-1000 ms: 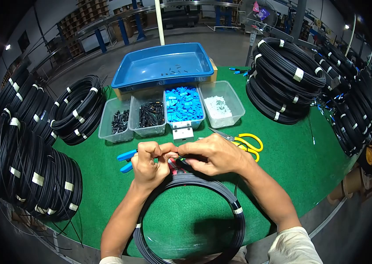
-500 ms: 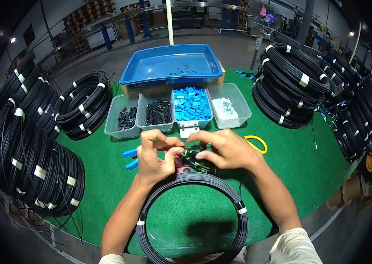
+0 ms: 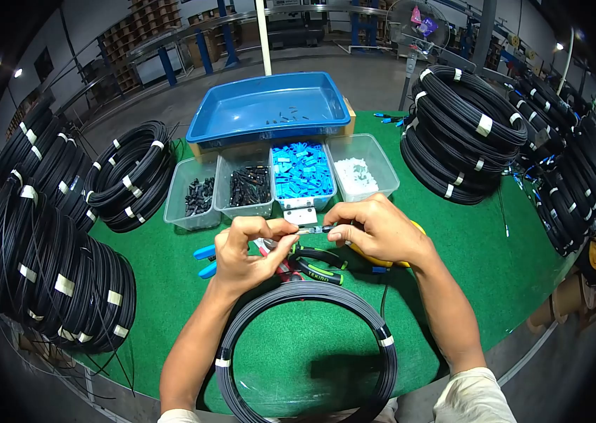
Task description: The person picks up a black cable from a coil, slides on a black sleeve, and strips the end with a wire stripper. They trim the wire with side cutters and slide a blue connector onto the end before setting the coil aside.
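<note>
My left hand (image 3: 252, 247) and my right hand (image 3: 382, 233) face each other above the mat, each with fingertips pinched. Between them is a small cable connector (image 3: 315, 230), with a pale left end in my left fingers and a dark right end in my right. Just below lie pliers (image 3: 322, 273) with black and green handles. A blue-handled tool (image 3: 206, 261) sits left of them, partly behind my left hand. Yellow handles (image 3: 418, 228) show from under my right hand. Nearest my body is a taped coil of black cable (image 3: 305, 290).
Clear bins hold black parts (image 3: 250, 185), blue parts (image 3: 303, 169) and white parts (image 3: 356, 175). Behind them stands a blue tray (image 3: 241, 127) with several small dark pieces. Stacked cable coils (image 3: 65, 275) rise on the left, more coils (image 3: 460, 141) on the right.
The black-and-green pliers, earlier under my right fingers, now lie uncovered on the mat. My right hand has shifted right and slightly up, and the connector now shows between both hands.
</note>
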{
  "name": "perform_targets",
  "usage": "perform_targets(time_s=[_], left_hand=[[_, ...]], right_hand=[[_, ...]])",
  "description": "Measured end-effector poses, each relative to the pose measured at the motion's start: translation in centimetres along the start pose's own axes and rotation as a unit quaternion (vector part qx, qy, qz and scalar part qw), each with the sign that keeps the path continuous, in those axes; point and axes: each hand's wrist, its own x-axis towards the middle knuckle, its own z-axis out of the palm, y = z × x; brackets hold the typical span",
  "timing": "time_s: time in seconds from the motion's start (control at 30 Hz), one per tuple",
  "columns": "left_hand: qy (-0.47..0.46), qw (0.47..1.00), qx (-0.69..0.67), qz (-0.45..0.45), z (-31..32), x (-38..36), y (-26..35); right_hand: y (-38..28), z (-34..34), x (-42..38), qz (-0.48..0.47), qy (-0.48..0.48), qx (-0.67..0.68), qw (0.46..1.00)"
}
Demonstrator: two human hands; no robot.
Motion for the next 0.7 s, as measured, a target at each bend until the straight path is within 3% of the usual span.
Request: perform_targets(time_s=[0.13,0.17,0.27,0.43,0.5,0.57,0.63,0.7], left_hand=[[-0.027,0.996,0.054,0.071,-0.1,1.0,-0.4],[-0.077,0.994,0.065,0.032,-0.7,1.2,-0.2],[-0.059,0.988,0.095,-0.102,-1.8,2.5,-1.7],[-0.101,0.974,0.174,-0.109,-2.8,4.8,-5.7],[-0.169,0.958,0.233,0.000,-2.4,5.6,-7.4],[-0.216,0.947,0.236,0.010,-2.0,6.7,-8.2],[-0.333,0.907,0.255,0.045,-1.7,7.6,-8.8],[-0.342,0.902,0.256,0.066,-1.0,7.9,-9.8]], right_hand=[[0.5,0.3,0.3,-0.031,0.046,-0.036,0.998],[0.9,0.4,0.3,-0.031,0.045,-0.037,0.998],[2.1,0.3,0.4,-0.039,0.100,-0.130,0.986],[4.0,0.9,1.1,-0.005,0.172,-0.095,0.981],[4.3,1.2,1.6,-0.006,0.207,-0.070,0.976],[4.3,1.4,1.8,-0.002,0.220,-0.091,0.971],[4.4,1.4,2.0,0.012,0.214,-0.090,0.973],[4.8,1.6,2.1,0.001,0.222,-0.082,0.972]])
